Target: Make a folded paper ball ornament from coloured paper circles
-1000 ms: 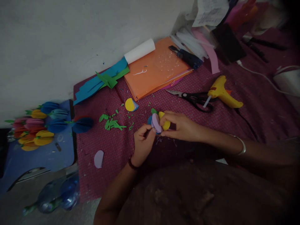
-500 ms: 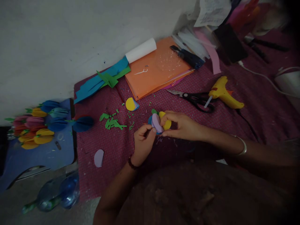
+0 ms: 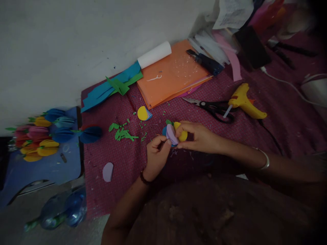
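Between both hands is a small paper ornament (image 3: 171, 133) of folded lilac, blue and yellow circles, with a bit of green at its top. My left hand (image 3: 157, 154) pinches its lower left edge between thumb and finger. My right hand (image 3: 198, 136) grips the yellow side (image 3: 183, 132) from the right, fingers closed. Just beyond lies a stack of folded paper circles (image 3: 143, 113), yellow on top. A lilac half circle (image 3: 108, 172) rests to the left. Green paper scraps (image 3: 124, 133) are scattered left of the hands.
Black-handled scissors (image 3: 209, 108) and a yellow glue gun (image 3: 246, 102) lie right of centre. Behind are orange sheets (image 3: 166, 80), a utility knife (image 3: 205, 63) and a white roll (image 3: 154, 54). Finished paper ornaments (image 3: 48, 149) sit on a blue board (image 3: 60, 172); plastic bottles (image 3: 75, 207) lie below.
Almost nothing differs. Both hands keep the same hold on the paper ornament, and the whole view has shifted very slightly.
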Demonstrator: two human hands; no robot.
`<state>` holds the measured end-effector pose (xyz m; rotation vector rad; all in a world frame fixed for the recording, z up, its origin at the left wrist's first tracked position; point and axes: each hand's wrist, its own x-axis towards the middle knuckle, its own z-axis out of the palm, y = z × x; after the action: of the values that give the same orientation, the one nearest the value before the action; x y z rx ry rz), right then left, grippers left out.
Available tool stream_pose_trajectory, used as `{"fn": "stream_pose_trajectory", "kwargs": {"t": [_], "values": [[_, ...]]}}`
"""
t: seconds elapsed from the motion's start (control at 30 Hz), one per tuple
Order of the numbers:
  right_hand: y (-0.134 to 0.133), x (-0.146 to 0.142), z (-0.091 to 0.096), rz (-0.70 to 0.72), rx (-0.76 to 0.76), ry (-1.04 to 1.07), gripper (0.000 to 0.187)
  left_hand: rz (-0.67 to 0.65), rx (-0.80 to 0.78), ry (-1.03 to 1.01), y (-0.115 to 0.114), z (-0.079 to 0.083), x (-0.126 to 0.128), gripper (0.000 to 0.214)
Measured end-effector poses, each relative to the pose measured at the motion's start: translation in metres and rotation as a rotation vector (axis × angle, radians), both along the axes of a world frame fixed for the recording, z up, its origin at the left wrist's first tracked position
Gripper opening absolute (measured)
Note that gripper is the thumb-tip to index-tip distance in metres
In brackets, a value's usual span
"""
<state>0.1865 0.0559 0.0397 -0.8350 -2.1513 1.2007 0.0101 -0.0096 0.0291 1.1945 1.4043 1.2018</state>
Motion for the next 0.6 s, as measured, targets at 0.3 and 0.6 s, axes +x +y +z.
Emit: {"fn": "stream_pose_trajectory", "kwargs": {"t": [0.3,0.6], "values": [[0.0014,0.0013,-0.0006,0.018,-0.059,0.032,0.018,-0.007,-0.006,0.013,-0.0003,0.0021,-0.0007,0.019],[-0.0044,0.0003,-0.0002,-0.066,0.108,0.0,0.004,-0.045,0.292,0.321,-0.0032,-0.0007,-0.0023,0.014]]}}
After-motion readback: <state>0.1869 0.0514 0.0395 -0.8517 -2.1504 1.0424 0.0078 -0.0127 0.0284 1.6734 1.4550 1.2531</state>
